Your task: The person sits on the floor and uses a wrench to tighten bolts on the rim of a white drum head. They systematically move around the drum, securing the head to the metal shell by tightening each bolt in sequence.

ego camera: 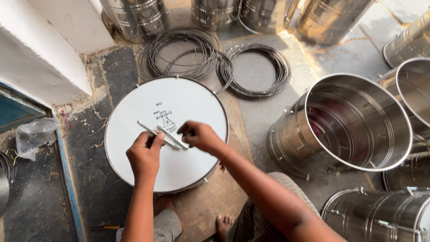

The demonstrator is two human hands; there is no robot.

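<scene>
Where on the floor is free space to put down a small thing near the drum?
Bare floor lies left of the white drum, toward the plastic bag, and between the drum and the open steel shell. Behind the drum it is crowded with wire hoops.

We count one drum with a white head (pixel 166 134) standing on the floor (pixel 268 112), and two hands above it: the left hand (pixel 144 154) and the right hand (pixel 202 136). Between them we see two thin metal rods (pixel 163 134), though there may be a third where they overlap. Behind the drum lie two coils of wire hoops (pixel 215 62). We make out nine bare steel drum shells (pixel 340 125), several cut off by the picture's edge. One crumpled plastic bag (pixel 33 136) lies at the left, one pencil-like tool (pixel 106 227) below it, and two bare feet (pixel 222 224) at the bottom.
</scene>
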